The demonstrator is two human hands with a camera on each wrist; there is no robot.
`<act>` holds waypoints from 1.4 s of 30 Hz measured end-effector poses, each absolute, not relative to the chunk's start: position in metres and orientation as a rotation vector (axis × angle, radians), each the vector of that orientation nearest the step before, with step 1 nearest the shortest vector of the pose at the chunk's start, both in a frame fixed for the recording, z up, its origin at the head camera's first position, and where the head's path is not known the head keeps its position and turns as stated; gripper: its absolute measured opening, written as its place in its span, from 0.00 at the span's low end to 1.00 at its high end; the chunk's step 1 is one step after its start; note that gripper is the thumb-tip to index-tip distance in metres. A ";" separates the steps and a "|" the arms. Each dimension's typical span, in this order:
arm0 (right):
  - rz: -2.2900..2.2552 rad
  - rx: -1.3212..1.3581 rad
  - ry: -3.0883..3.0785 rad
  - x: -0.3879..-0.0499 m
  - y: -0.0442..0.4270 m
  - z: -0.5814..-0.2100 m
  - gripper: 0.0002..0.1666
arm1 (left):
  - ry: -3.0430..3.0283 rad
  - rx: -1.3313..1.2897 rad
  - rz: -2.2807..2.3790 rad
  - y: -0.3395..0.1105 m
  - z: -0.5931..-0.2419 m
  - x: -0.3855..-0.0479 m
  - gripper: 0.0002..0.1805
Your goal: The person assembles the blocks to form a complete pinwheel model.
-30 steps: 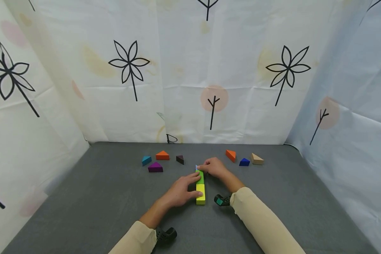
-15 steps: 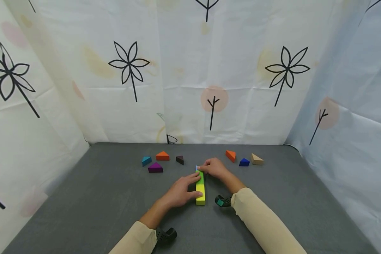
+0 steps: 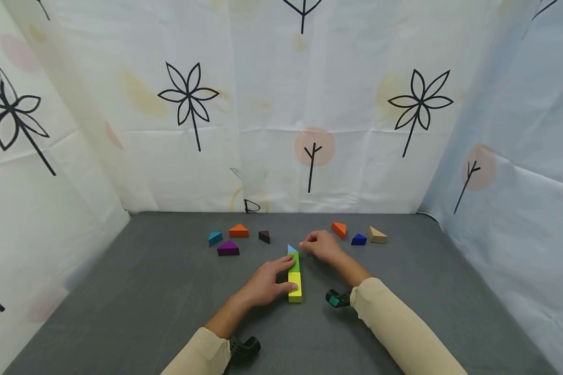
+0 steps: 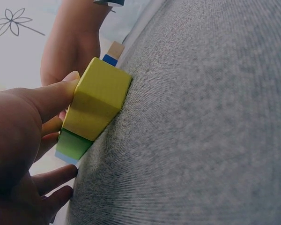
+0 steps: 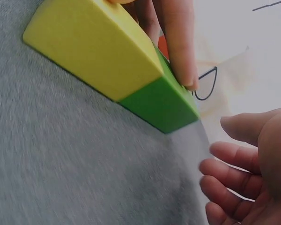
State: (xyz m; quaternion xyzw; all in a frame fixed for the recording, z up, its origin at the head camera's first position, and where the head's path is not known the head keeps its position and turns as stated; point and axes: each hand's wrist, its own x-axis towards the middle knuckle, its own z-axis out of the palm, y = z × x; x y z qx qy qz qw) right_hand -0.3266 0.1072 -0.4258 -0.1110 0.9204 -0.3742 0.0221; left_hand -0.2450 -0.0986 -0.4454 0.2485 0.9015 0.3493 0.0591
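Observation:
A yellow block (image 3: 295, 288), a green block (image 3: 296, 262) and a light blue triangular block (image 3: 292, 249) lie end to end in a row on the grey table. My left hand (image 3: 265, 282) rests on the row from the left, thumb on top of the yellow block and a fingertip on the green one. Its other fingers reach down along the left side, in the left wrist view. Just right of the light blue block, my right hand (image 3: 323, 246) hovers apart from the row. In the right wrist view its fingers (image 5: 232, 178) are loosely bent, holding nothing.
Behind on the left lie triangular blocks: teal (image 3: 215, 238), orange (image 3: 239, 231), purple (image 3: 228, 248) and dark brown (image 3: 264, 236). Back right are another orange block (image 3: 339, 230), a dark blue block (image 3: 358, 239) and a beige block (image 3: 377, 235). White printed cloth (image 3: 272, 172) encloses the table (image 3: 159, 291).
My right hand has come off the light blue block and shifted slightly right, so more of that block shows. My left hand stays on the row.

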 end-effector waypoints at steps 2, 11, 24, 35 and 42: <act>-1.158 -0.356 2.892 -0.326 0.111 -0.422 0.10 | 2.735 0.758 1.065 -0.099 -0.446 -0.245 0.36; -1.157 -0.358 2.988 -0.333 0.132 -0.409 0.08 | 2.732 0.754 1.057 -0.100 -0.445 -0.245 0.36; -1.056 -0.422 3.091 -0.349 0.166 -0.407 0.11 | 2.730 0.747 1.060 -0.100 -0.446 -0.244 0.36; -0.823 -0.427 3.134 -0.361 0.187 -0.411 0.16 | 2.734 0.743 1.051 -0.100 -0.447 -0.245 0.36; -0.721 -0.446 3.085 -0.362 0.191 -0.413 0.20 | 2.735 0.772 1.061 -0.100 -0.448 -0.245 0.36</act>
